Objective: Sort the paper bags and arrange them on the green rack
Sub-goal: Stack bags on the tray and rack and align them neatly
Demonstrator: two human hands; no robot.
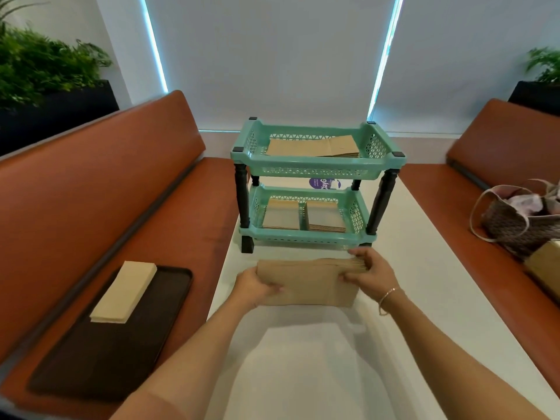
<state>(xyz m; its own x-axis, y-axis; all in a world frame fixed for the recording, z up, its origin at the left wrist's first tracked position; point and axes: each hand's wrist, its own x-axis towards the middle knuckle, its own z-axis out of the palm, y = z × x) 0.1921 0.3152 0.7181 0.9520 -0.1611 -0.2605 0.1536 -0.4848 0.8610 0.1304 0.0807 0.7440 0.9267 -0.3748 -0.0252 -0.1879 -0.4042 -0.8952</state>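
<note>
A stack of flat brown paper bags point(306, 281) is held just above the white table point(424, 283), in front of the green two-tier rack point(318, 169). My left hand point(257, 287) grips the stack's left end. My right hand point(368, 269) grips its right end, fingers curled over the far edge. The rack's top tier holds a flat pile of brown bags point(315, 147). Its lower tier holds two smaller piles, left pile point(281, 215) and right pile point(325, 215), side by side.
A dark tray point(121, 344) lies on the left orange bench and carries a pale stack of bags point(124, 291). A woven handbag point(521, 221) and another brown bag point(545, 265) sit on the right bench. Planters stand behind both benches.
</note>
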